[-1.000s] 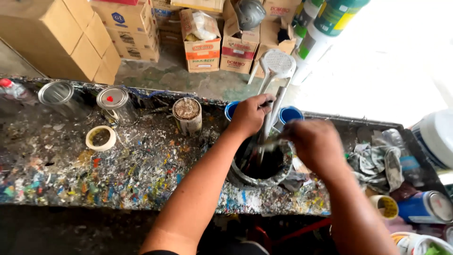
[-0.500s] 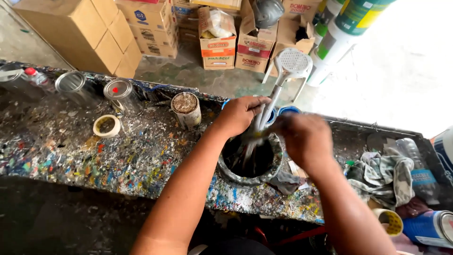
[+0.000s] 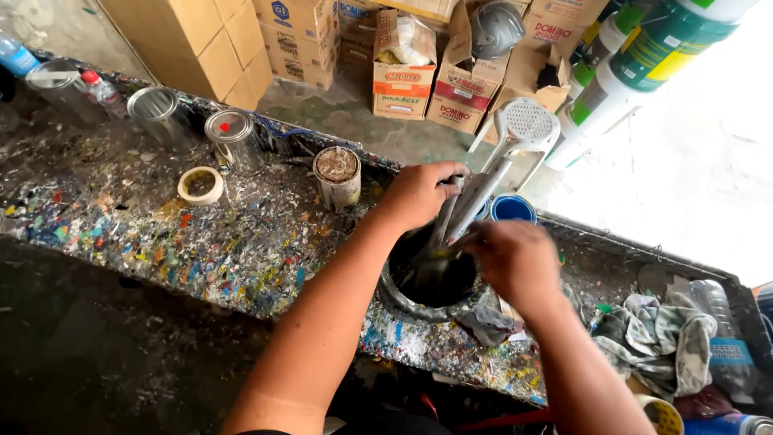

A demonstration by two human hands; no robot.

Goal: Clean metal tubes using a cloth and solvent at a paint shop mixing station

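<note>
My left hand [image 3: 420, 193] grips the grey handle of a long tool [image 3: 483, 189] whose round perforated head [image 3: 527, 121] points up and away. The handle's lower end reaches into a round dark paint can [image 3: 392, 296] on the paint-splattered bench [image 3: 201, 242]. My right hand [image 3: 515, 262] is over the can's right rim, fingers closed on a small dark item at the tool's lower end, too blurred to identify. The can's inside looks black and wet.
Two open metal tins [image 3: 165, 113] [image 3: 229, 133], a crusted tin [image 3: 336, 173] and a tape roll [image 3: 200, 184] stand left on the bench. A blue cup [image 3: 513, 208] sits behind the can, rags [image 3: 660, 338] to the right. Cardboard boxes [image 3: 403, 80] and large containers [image 3: 644, 56] lie beyond.
Both hands stay at the dark can with the long tool. My right hand has dropped lower toward the can's rim, and the view has shifted so the bench sits further right.
</note>
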